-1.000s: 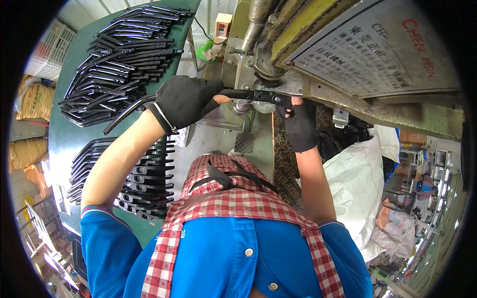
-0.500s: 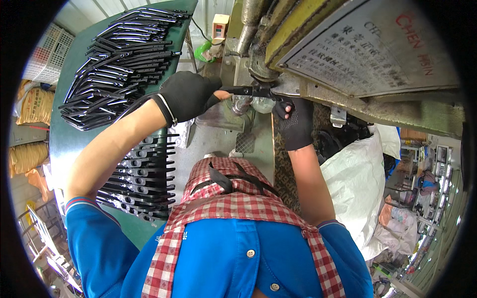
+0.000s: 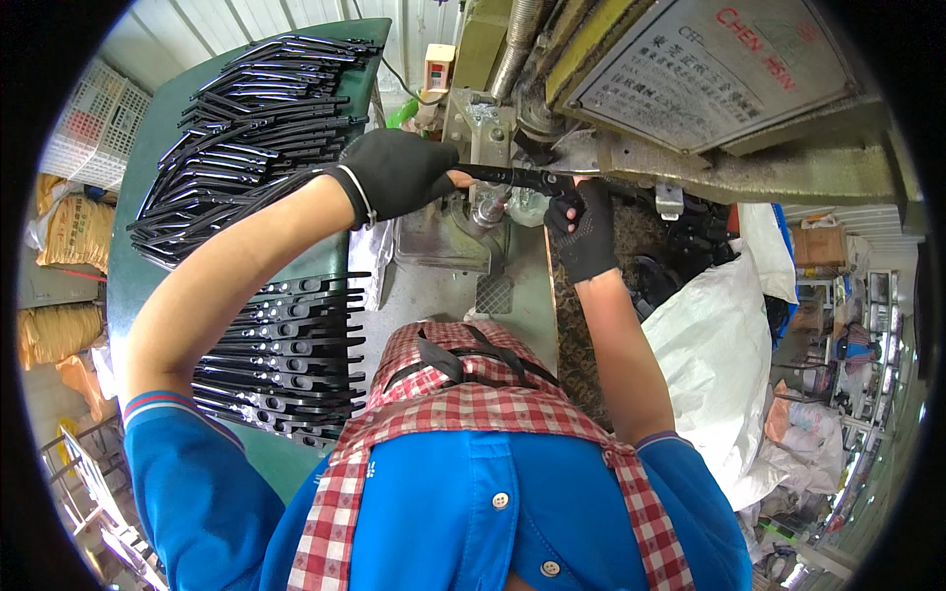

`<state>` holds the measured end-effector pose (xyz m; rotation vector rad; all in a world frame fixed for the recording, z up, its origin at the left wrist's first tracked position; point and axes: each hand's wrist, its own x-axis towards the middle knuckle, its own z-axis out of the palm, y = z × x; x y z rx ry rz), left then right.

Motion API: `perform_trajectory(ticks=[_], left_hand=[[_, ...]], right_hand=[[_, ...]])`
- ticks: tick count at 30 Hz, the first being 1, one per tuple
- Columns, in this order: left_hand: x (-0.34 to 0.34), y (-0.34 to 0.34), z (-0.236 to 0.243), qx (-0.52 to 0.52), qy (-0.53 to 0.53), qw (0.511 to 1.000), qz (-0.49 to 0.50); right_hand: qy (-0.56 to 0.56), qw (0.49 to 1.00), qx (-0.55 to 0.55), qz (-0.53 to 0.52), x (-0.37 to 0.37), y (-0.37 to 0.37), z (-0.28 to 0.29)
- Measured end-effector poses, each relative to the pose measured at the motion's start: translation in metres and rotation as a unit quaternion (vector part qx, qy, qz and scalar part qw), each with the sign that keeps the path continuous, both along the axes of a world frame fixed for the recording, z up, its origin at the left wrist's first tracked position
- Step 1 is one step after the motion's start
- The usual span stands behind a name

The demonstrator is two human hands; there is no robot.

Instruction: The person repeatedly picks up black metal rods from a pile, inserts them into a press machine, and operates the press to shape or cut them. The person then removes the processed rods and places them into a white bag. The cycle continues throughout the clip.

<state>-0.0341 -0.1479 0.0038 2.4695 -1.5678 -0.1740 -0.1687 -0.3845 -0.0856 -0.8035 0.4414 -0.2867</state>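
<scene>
Both my hands wear black gloves with bare fingertips. My left hand (image 3: 399,177) is closed round one end of a black metal bar (image 3: 507,175) that looks like a bent tube. My right hand (image 3: 583,229) grips the other end of it, fingers curled. Held level, the bar lies just in front of the press machine's metal tooling (image 3: 538,120). Whether it touches the tooling I cannot tell. On the green table (image 3: 133,286) to my left lie many bent black tubes (image 3: 227,148) in a heap, with a row of flat black bars with holes (image 3: 286,355) nearer me.
The press body with its metal plate (image 3: 709,79) overhangs the right side. A large white sack (image 3: 714,364) stands beside my right forearm, near dark parts (image 3: 655,281). A foot pedal (image 3: 491,294) is on the floor. A small control box (image 3: 439,67) sits behind.
Both hands have drawn the black bar slightly toward me, away from the tooling, and more of the bar shows between them. The whole view has shifted a little.
</scene>
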Motion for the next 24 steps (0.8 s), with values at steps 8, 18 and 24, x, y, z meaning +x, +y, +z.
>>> perform_trajectory(ticks=[8, 18, 24], left_hand=[[0.013, 0.116, -0.019, -0.083, 0.133, 0.968, 0.196], [0.03, 0.113, -0.018, -0.005, 0.194, 0.959, 0.208], [0.024, 0.103, -0.014, -0.077, 0.065, 0.98, 0.174]], right_hand=[[-0.013, 1.0, -0.003, -0.006, -0.001, 0.006, 0.006], [-0.008, 0.999, -0.03, 0.035, 0.006, -0.006, -0.002], [0.041, 0.997, -0.047, 0.043, -0.01, -0.002, -0.006]])
